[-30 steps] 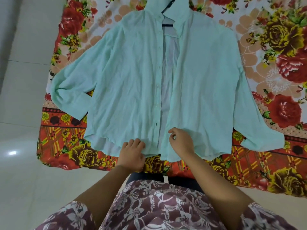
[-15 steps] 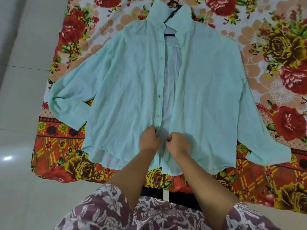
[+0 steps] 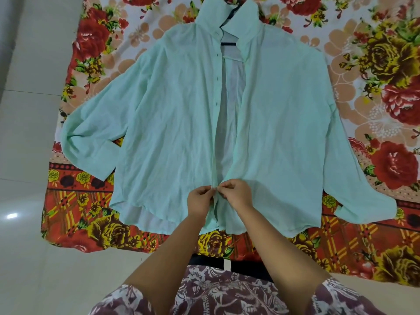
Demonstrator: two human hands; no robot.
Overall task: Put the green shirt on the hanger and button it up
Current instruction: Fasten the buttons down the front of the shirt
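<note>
I see the green shirt [image 3: 172, 123] spread flat on a floral bedsheet [image 3: 375, 71], its collar on a black hanger [image 3: 229, 40] well beyond my fingers. My left hand [image 3: 200, 201] pinches the button placket near the hem, fingers closed on cloth. My right hand [image 3: 236, 194] touches it, pinching the opposite front edge; above them the front gapes open.

Green shirt [image 3: 172, 123]: thin matt cloth, creased, slightly sheer. Floral bedsheet [image 3: 375, 92]: matt printed cloth. Floor [image 3: 29, 258]: glossy tile.
</note>
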